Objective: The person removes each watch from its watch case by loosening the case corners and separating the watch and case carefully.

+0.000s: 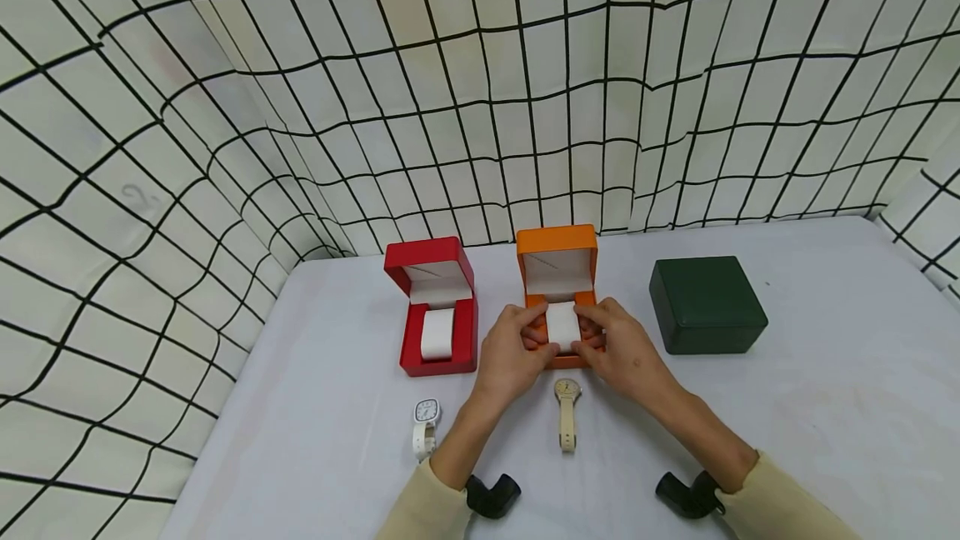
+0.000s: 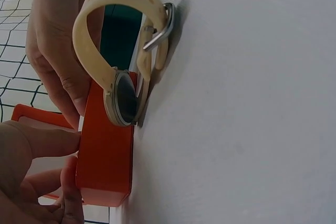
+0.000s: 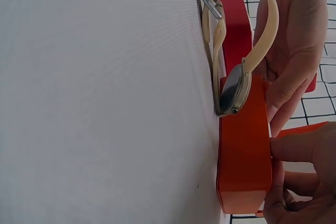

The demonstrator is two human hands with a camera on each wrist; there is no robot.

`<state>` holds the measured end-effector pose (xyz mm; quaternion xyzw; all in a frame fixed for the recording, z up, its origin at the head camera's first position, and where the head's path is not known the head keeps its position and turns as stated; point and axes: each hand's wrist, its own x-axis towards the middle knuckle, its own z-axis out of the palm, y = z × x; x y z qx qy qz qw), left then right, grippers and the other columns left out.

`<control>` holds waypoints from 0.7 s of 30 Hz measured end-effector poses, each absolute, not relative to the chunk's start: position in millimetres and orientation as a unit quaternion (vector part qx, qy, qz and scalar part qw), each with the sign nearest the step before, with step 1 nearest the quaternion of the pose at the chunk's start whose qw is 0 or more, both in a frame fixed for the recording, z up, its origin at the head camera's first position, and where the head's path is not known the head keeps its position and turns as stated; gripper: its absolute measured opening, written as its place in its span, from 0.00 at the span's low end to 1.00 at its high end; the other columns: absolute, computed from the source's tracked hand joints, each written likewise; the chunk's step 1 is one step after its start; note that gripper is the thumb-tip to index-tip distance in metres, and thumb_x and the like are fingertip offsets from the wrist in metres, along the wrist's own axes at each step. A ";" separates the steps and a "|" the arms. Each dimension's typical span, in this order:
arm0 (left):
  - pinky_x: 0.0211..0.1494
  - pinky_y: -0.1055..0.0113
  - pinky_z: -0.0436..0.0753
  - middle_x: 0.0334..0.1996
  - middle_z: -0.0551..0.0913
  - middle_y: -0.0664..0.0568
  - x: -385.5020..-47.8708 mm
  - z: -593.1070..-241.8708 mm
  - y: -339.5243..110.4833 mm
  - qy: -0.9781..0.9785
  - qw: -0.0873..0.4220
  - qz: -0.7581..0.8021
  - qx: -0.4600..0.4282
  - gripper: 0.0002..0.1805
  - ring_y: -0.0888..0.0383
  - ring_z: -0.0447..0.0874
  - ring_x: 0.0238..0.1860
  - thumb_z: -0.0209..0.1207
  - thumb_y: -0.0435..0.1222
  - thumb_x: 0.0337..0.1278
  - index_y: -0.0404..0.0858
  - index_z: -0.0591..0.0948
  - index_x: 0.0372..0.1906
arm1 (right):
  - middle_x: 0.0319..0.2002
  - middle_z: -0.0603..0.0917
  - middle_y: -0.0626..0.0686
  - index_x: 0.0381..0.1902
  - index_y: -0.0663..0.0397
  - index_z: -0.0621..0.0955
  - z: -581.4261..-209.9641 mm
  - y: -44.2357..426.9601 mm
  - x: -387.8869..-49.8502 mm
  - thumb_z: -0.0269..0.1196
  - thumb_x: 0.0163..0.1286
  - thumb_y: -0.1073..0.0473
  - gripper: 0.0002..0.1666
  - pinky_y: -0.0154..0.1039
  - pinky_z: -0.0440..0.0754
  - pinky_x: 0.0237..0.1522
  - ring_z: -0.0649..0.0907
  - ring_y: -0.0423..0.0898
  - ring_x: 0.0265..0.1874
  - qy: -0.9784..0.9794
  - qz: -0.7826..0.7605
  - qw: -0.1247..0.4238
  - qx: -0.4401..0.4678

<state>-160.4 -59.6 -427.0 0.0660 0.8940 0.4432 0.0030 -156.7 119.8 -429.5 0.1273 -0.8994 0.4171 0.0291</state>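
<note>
Head view: the left grip and right grip pinch the white cushion between them, at its 9 and 3 o'clock edges, within the open orange box. The step looks like working the cushion out or seating it; I cannot tell which. If out, the next move calls for an even, straight lift. On the bench, the beige watch lies at 6 o'clock of that box, between the forearms; the white watch is at 8, the open red box at 9, the closed green box at 3.

Left wrist view: the watch's buckled loop, at 12 to 1 o'clock from the orange box, partly covers it; the cushion's depth is hidden.

Right wrist view: the loop sits near 12 o'clock, overlapping the red box beyond; fingers crowd the rim.
</note>
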 end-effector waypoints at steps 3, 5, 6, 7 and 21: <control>0.38 0.78 0.80 0.44 0.80 0.46 -161.1 -426.0 -59.0 0.895 0.003 0.442 0.064 0.31 0.61 0.78 0.37 0.73 0.32 0.56 0.37 0.81 0.67 | 0.39 0.77 0.57 0.62 0.70 0.81 -429.1 119.8 -157.0 0.73 0.63 0.70 0.29 0.33 0.84 0.37 0.79 0.45 0.36 -0.900 0.416 0.027 0.125; 0.37 0.78 0.80 0.43 0.80 0.46 -161.2 -425.6 -58.6 0.894 0.003 0.443 0.063 0.30 0.61 0.77 0.37 0.73 0.31 0.56 0.37 0.81 0.66 | 0.40 0.77 0.56 0.63 0.70 0.80 -429.2 120.0 -156.9 0.72 0.64 0.70 0.29 0.33 0.84 0.37 0.79 0.44 0.36 -0.900 0.417 0.024 0.124; 0.37 0.78 0.79 0.43 0.79 0.46 -161.2 -425.6 -58.5 0.894 0.004 0.444 0.062 0.30 0.61 0.77 0.37 0.73 0.31 0.56 0.37 0.82 0.66 | 0.40 0.77 0.56 0.64 0.70 0.80 -429.5 120.1 -156.9 0.72 0.64 0.70 0.30 0.33 0.84 0.38 0.79 0.44 0.36 -0.900 0.418 0.022 0.123; 0.37 0.78 0.79 0.43 0.79 0.46 -161.3 -425.7 -58.4 0.894 0.004 0.445 0.060 0.31 0.61 0.77 0.37 0.73 0.31 0.56 0.37 0.82 0.66 | 0.40 0.77 0.56 0.64 0.69 0.80 -429.7 120.2 -156.8 0.72 0.64 0.70 0.30 0.33 0.85 0.39 0.79 0.45 0.37 -0.900 0.418 0.020 0.121; 0.41 0.72 0.86 0.48 0.81 0.45 -158.2 -421.1 -59.0 0.868 0.000 0.494 0.049 0.26 0.58 0.82 0.40 0.70 0.32 0.60 0.39 0.82 0.64 | 0.48 0.82 0.58 0.60 0.63 0.83 -429.2 131.4 -149.9 0.71 0.66 0.70 0.24 0.45 0.90 0.50 0.85 0.49 0.43 -0.883 0.451 0.055 0.121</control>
